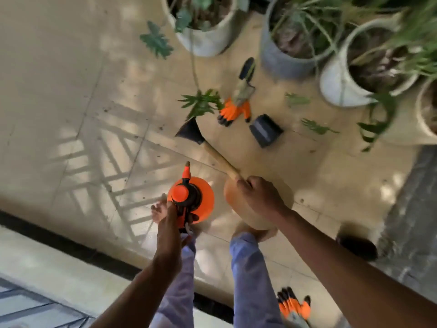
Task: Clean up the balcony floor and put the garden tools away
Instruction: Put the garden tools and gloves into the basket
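Tiled balcony floor (pixel 71 91), potted plants (pixel 205 24), orange glove (pixel 234 110), left fingers (pixel 170 209) gripping sprayer (pixel 191 200), right fingers (pixel 246 185) gripping hoe (pixel 203 143).

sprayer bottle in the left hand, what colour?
Bright orange sprayer bottle with a black pump collar, seen in the head view, the only view.

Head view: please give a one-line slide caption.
Left hand grips orange sprayer; right hand holds hoe.

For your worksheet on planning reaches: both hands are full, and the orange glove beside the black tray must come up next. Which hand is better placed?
Probably the right hand: its hoe already points towards the orange glove. The left hand, gripping the sprayer, sits farther away.
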{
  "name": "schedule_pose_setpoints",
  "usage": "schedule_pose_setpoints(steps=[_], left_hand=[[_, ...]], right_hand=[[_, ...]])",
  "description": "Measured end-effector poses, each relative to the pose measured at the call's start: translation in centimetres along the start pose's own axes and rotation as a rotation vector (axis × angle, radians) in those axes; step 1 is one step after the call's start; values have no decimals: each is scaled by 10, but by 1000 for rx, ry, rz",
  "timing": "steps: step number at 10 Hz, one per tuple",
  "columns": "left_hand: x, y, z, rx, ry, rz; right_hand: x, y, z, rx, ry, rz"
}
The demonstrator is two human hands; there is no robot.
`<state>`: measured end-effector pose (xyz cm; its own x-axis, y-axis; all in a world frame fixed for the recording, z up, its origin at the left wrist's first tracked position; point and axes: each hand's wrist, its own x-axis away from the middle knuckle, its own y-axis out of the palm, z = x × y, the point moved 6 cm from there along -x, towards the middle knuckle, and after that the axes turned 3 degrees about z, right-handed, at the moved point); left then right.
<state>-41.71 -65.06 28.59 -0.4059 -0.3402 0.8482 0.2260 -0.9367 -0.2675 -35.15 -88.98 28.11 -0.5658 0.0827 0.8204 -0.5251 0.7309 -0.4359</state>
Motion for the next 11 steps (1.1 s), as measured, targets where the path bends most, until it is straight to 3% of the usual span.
schedule_pose_setpoints(steps=[3,5,6,7,8,9,11], left_hand=[[-60,-157,88,208,-39,162],[-108,-259,156,263,-29,252],[-131,-296,195,313,-15,268],[-157,-324,240,355,16,312],[-188,-350,284,412,38,338],[-221,-374,330,484,49,378],[-292,-421,424,590,37,438]], right_hand=[[-29,95,-207,84,-137,54],[-48,126,-354,240,-241,-30],[-57,132,-434,436,-454,33],[-80,136,-507,464,-510,52],[-116,152,-572,505,-456,-179],[-147,151,-656,302,-452,-98],[-196,162,-806,344,-524,-151]])
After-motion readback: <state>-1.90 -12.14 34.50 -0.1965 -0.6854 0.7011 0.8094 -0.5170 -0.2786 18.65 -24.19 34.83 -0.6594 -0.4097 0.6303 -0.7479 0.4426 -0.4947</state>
